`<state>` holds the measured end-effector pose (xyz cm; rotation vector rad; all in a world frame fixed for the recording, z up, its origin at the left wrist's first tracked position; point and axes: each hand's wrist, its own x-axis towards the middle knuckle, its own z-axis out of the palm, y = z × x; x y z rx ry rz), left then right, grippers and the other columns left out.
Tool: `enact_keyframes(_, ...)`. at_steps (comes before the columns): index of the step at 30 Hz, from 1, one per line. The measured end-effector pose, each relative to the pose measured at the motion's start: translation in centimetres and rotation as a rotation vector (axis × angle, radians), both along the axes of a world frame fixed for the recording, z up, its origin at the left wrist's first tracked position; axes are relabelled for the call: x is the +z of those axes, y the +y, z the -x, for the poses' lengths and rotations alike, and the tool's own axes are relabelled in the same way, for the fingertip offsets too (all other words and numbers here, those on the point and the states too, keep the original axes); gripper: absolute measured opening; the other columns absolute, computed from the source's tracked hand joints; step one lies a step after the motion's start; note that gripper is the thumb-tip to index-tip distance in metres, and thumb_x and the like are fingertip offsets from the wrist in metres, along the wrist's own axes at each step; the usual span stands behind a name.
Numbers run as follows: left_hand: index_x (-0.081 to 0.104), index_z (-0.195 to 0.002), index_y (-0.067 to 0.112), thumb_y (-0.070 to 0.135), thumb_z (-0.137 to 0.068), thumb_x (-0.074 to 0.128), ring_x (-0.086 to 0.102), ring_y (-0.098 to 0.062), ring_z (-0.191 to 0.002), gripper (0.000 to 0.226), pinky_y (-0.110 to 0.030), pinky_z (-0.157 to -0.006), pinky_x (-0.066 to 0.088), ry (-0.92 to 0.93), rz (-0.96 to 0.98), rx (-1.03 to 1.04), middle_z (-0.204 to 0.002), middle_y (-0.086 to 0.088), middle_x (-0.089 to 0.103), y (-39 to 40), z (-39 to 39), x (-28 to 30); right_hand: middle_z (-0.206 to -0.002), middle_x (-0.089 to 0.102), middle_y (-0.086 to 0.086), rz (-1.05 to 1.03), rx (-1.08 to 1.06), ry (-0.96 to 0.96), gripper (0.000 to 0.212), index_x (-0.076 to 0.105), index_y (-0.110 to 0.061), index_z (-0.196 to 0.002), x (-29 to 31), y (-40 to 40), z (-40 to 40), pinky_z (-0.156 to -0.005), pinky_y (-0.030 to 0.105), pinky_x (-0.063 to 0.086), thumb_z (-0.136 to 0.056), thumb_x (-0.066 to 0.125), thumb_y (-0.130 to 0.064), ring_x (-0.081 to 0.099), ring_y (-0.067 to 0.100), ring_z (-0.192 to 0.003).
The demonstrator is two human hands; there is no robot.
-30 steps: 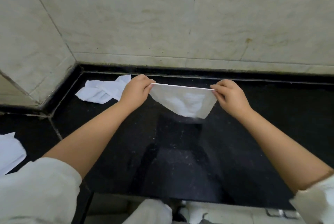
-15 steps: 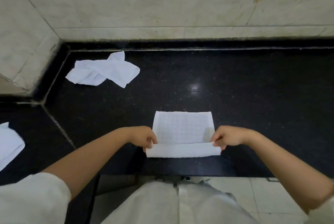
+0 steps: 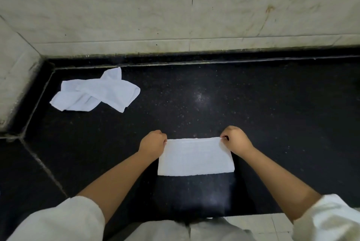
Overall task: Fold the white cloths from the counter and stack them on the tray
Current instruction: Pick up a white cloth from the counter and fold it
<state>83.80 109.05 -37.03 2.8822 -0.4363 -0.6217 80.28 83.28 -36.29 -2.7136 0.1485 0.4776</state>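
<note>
The left hand (image 3: 152, 142) is curled and pinches the far left corner of a folded white cloth (image 3: 195, 156). The right hand (image 3: 235, 140) is likewise curled and pinches the far right corner of the same cloth, with the fingertips (image 3: 224, 138) meeting at the cloth's far edge. The two hands are level with each other and hold that far edge straight between them.

The folded cloth forms a neat rectangle, wider than it is deep. It lies flat on the black counter (image 3: 272, 104), toward the near edge and roughly in the middle of the scene. Its near edge is straight and free of both hands.

Both forearms are bare and reach in from the near side; a pale sleeve (image 3: 64, 219) covers the left upper arm and a second pale sleeve (image 3: 329, 219) covers the right.

A crumpled white cloth (image 3: 97, 93) lies unfolded on the counter at far left, close to the corner where the walls meet, well apart from the hands. The counter is dark and speckled. A pale tiled wall (image 3: 175, 7) rises behind it and along the left side. A strip of light floor tile (image 3: 257, 223) shows below the counter's near edge.
</note>
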Motion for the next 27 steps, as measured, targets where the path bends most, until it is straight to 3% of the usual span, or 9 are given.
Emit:
enact_keyframes(6, 0.052, -0.123, 0.008, 0.013, -0.097, 0.039, 0.053, -0.021, -0.110, 0.030, -0.028, -0.091, 0.045, -0.034, -0.005, -0.071, -0.123, -0.009, 0.051, 0.4, 0.1, -1.1, -0.120, 0.055, 0.012, 0.104, 0.111, 0.012, 0.033, 0.054, -0.005, -0.122, -1.0, 0.2, 0.0, -0.093, 0.032, 0.043, -0.092, 0.042, -0.005, 0.046, 0.026, -0.118)
enact_keyframes(11, 0.060, -0.105, 0.005, 0.014, -0.093, 0.051, 0.054, -0.022, -0.101, 0.017, -0.026, -0.067, 0.043, -0.165, -0.042, -0.170, -0.109, -0.008, 0.052, 0.8, 0.9, -0.6, -0.110, 0.054, 0.014, 0.155, 0.225, 0.007, 0.027, 0.062, -0.001, -0.107, -0.4, 0.0, -0.5, -0.082, 0.032, 0.043, -0.091, 0.041, -0.004, 0.049, 0.027, -0.108)
enact_keyframes(13, 0.060, -0.105, 0.004, 0.013, -0.089, 0.056, 0.055, -0.025, -0.100, 0.019, -0.031, -0.068, 0.047, -0.217, -0.023, -0.147, -0.108, -0.010, 0.054, 1.2, 0.3, 1.5, -0.101, 0.057, 0.019, 0.107, 0.249, -0.163, 0.021, 0.065, 0.002, -0.099, 1.2, -0.4, -0.9, -0.079, 0.034, 0.047, -0.087, 0.048, -0.002, 0.054, 0.033, -0.098)
enact_keyframes(16, 0.069, -0.079, 0.003, 0.002, -0.054, 0.080, 0.064, -0.027, -0.062, 0.027, -0.025, -0.042, 0.048, -0.496, 0.083, -0.265, -0.077, -0.013, 0.066, 2.4, -1.1, 4.9, -0.079, 0.064, 0.019, 0.068, 0.256, -0.563, 0.015, 0.066, 0.001, -0.078, 3.8, -0.8, -1.2, -0.067, 0.032, 0.049, -0.075, 0.053, -0.004, 0.060, 0.033, -0.074)
enact_keyframes(18, 0.069, -0.074, 0.001, 0.005, -0.066, 0.065, 0.063, -0.027, -0.054, 0.010, -0.024, -0.042, 0.048, -0.625, 0.132, -0.348, -0.069, -0.014, 0.067, 3.4, -1.2, 6.1, -0.077, 0.065, 0.018, 0.023, 0.221, -0.727, 0.022, 0.065, 0.001, -0.076, 4.7, -0.9, -0.8, -0.070, 0.029, 0.040, -0.078, 0.047, -0.010, 0.052, 0.024, -0.077)
enact_keyframes(20, 0.067, -0.075, 0.001, 0.008, -0.074, 0.053, 0.061, -0.026, -0.052, 0.015, -0.025, -0.044, 0.048, -0.674, 0.158, -0.385, -0.066, -0.014, 0.067, 3.9, -0.2, 6.3, -0.077, 0.065, 0.018, -0.020, 0.166, -0.805, 0.023, 0.065, 0.002, -0.074, 4.5, -0.6, 0.2, -0.070, 0.028, 0.038, -0.079, 0.046, -0.010, 0.045, 0.020, -0.079)
enact_keyframes(24, 0.067, -0.059, 0.007, 0.012, -0.071, 0.049, 0.056, -0.022, -0.044, 0.022, -0.021, -0.039, 0.039, -0.574, 0.068, -0.464, -0.055, -0.007, 0.061, 4.6, 2.8, 2.5, -0.073, 0.066, 0.014, 0.028, 0.186, -0.698, 0.012, 0.065, -0.003, -0.066, 0.6, 0.4, 3.7, -0.057, 0.035, 0.048, -0.070, 0.054, -0.005, 0.057, 0.029, -0.072)
enact_keyframes(25, 0.067, -0.057, 0.009, 0.012, -0.068, 0.052, 0.056, -0.022, -0.043, 0.019, -0.020, -0.038, 0.039, -0.508, 0.052, -0.485, -0.052, -0.006, 0.060, 4.8, 3.6, 1.3, -0.071, 0.067, 0.013, 0.057, 0.200, -0.640, 0.005, 0.065, -0.005, -0.063, -0.5, 0.7, 4.7, -0.054, 0.035, 0.049, -0.065, 0.062, -0.002, 0.061, 0.032, -0.067)
enact_keyframes(27, 0.068, -0.057, 0.012, 0.011, -0.058, 0.071, 0.058, -0.020, -0.044, 0.003, -0.018, -0.039, 0.041, -0.401, 0.026, -0.513, -0.053, -0.003, 0.061, 4.9, 5.2, -0.5, -0.069, 0.067, 0.010, 0.085, 0.212, -0.485, 0.018, 0.067, -0.008, -0.060, -2.2, 1.2, 6.5, -0.053, 0.034, 0.050, -0.052, 0.079, 0.004, 0.065, 0.032, -0.063)
